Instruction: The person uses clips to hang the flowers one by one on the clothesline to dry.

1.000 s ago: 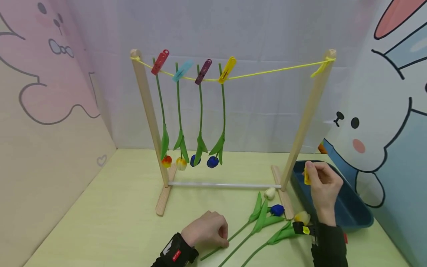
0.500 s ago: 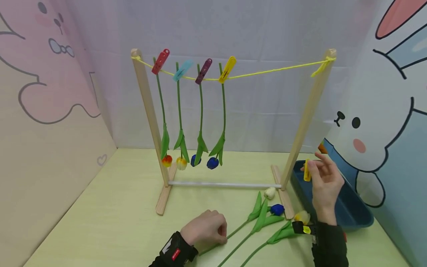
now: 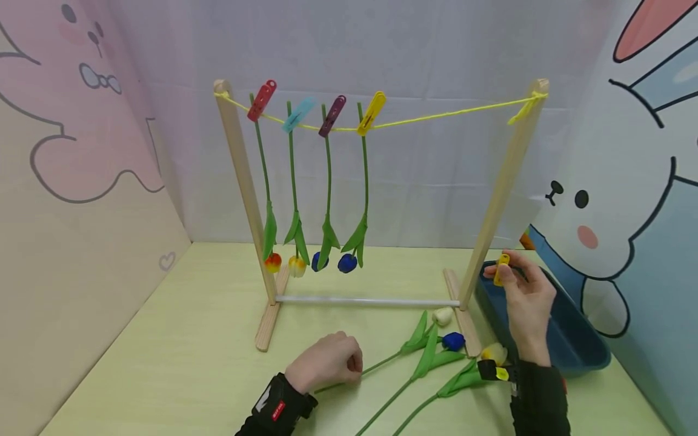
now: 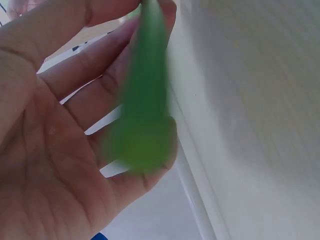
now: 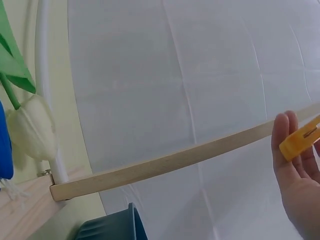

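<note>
My left hand (image 3: 327,363) pinches the lower stem of an artificial tulip (image 3: 382,363) lying on the table. Its green stem (image 4: 147,90) shows blurred between the fingers in the left wrist view. Leaves overlap near a white bloom (image 3: 442,315) and a blue bloom (image 3: 453,341); which belongs to the held stem, I cannot tell. Above the blue bin's near-left side, my right hand (image 3: 529,303) holds a yellow clothespin (image 3: 501,269) between thumb and fingers. The right wrist view also has this clothespin (image 5: 301,139), partly cut off.
A wooden frame (image 3: 500,194) carries a yellow string (image 3: 452,114). Several tulips hang head down from it by clothespins (image 3: 331,116), all toward the left. A blue bin (image 3: 578,339) stands at right. Another tulip (image 3: 460,381) lies beside the right wrist.
My left hand has slid slightly up and left, shifting the tulip's stem with it. The yellow clothespin has turned and risen a little in my right fingers.
</note>
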Motion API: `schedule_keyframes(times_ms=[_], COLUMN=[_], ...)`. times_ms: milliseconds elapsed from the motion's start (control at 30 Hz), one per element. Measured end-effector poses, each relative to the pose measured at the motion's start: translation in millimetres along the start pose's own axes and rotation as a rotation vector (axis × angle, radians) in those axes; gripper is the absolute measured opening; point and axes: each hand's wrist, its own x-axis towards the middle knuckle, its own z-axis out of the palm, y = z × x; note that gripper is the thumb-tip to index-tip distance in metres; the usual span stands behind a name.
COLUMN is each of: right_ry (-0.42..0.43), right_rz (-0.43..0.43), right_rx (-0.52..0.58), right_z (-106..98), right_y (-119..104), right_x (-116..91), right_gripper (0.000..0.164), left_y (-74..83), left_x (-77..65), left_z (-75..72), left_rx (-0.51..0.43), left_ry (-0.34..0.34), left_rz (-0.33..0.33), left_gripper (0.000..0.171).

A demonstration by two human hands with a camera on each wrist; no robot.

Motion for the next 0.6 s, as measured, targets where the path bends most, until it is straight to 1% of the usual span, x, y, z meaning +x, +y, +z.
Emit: schedule_keyframes(times_ms=[100, 167, 233, 300, 367, 467, 533, 600], right_ry=[-0.010, -0.009, 0.000, 0.008, 0.025, 0.054, 0.090, 0.126], right_rz=[-0.014, -0.020, -0.015, -0.028, -0.045, -0.066, -0.039, 0.007], right_rx=[-0.003, 0.009, 0.015, 0.041, 0.069, 0.121, 0.113, 0.090], right_z=[0, 1, 1, 2, 2, 3, 3, 3], right_y=[0, 1, 0, 1, 2, 4, 3, 1], right_x=[1, 1, 1, 1, 1, 1, 1, 1], right_gripper=[0.022, 0.022, 0.021, 0.021, 0.020, 0.019, 0.019, 0.018], left_y=[-1.7, -2.0, -2.1, -2.1, -3.0, -5.4, -7.6, -9.3], left_x=[0.5, 0.9, 0.7, -0.2, -2.1, -6.1, -8.8, -11.1], left_z=[-0.4, -0.3, -0.8, -2.4, -3.8, -6.1, -7.6, -9.9], left_rx=[0.000, 0.007, 0.018, 0.045, 0.098, 0.208, 0.254, 0.277], left_ry=[-0.018, -0.031, -0.027, -0.003, 0.052, 0.166, 0.241, 0.302], left_rz=[0.004, 0.006, 0.008, 0.006, 0.005, -0.015, -0.038, -0.065], left_gripper=[0.004, 0.005, 0.006, 0.007, 0.008, 0.011, 0.011, 0.013])
